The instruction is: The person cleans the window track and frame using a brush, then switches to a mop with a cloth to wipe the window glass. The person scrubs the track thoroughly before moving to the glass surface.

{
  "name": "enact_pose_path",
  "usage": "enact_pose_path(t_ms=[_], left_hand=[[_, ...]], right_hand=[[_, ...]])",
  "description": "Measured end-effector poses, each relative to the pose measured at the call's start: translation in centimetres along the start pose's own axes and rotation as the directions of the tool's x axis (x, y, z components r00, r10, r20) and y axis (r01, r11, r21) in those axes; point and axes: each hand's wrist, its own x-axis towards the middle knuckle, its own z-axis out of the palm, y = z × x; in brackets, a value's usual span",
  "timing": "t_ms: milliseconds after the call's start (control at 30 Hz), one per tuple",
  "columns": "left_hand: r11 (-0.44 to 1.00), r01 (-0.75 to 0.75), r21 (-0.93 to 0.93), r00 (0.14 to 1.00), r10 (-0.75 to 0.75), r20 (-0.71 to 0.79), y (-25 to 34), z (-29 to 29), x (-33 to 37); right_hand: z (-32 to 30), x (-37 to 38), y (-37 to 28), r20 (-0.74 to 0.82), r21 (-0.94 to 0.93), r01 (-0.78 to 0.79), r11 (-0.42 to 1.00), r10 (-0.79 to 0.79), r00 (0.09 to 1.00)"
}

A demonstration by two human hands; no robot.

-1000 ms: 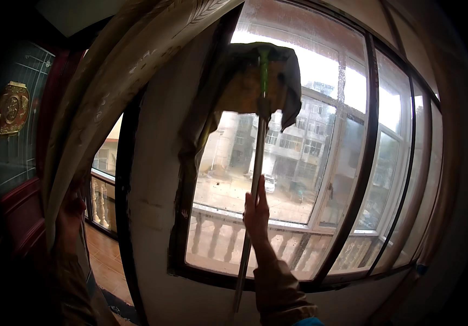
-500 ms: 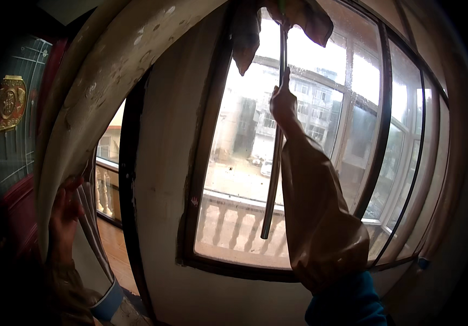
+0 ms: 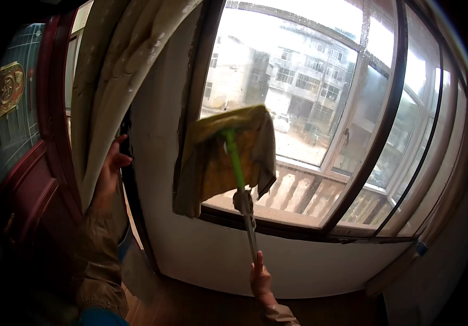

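Note:
My right hand (image 3: 261, 277) is wrapped round the metal pole of a mop (image 3: 250, 228) that slants up and away from me. A yellow-brown cloth (image 3: 223, 163) hangs over the mop's head, with a green neck showing in front of it. The cloth lies across the lower left part of the window (image 3: 310, 98), over its frame and sill; whether it touches the glass I cannot tell. At the left, my left hand (image 3: 111, 163) is closed at the edge of a beige curtain (image 3: 109, 92), holding it to the side. Part of that grip is hidden by the curtain.
A dark red door (image 3: 27, 201) with a glass pane and a round gold-red ornament (image 3: 8, 89) stands at the far left. White wall (image 3: 234, 255) runs below the window. Another curtain (image 3: 435, 185) hangs at the right. Outside are a balustrade and a building.
The mop's cloth head has come down from the top of the window to its lower left. My right hand has lowered toward me. My left hand has shifted up and right with the curtain.

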Motion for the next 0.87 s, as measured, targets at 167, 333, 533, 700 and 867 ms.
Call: enact_pose_path(t_ms=[167, 333, 533, 700, 867], left_hand=[[0.958, 0.141, 0.248, 0.990, -0.138, -0.030, -5.2, 4.4, -4.4], [0.921, 0.102, 0.377, 0.995, -0.096, -0.037, -18.2, 8.7, -14.2], [0.783, 0.320, 0.534, 0.908, -0.415, 0.064, -26.1, 14.1, -29.0], [0.897, 0.383, 0.221, 0.907, -0.411, 0.094, -23.5, 21.6, -24.0], [0.898, 0.211, 0.385, 0.962, -0.261, 0.083, -16.1, 27.3, -14.3]], right_hand=[[2.2, -12.7, 2.8, 0.231, -0.010, -0.079, 0.997, 0.079, 0.970], [-3.5, -18.0, -0.6, 0.032, 0.360, -0.175, 0.916, 0.176, 0.984], [-4.9, -15.8, -2.3, 0.140, 0.595, -0.293, 0.748, 0.262, 0.955], [-3.2, -10.7, 1.1, 0.076, 0.490, -0.200, 0.849, 0.187, 0.980], [-3.6, 1.9, 0.4, 0.050, 0.541, -0.096, 0.836, 0.082, 0.995]])
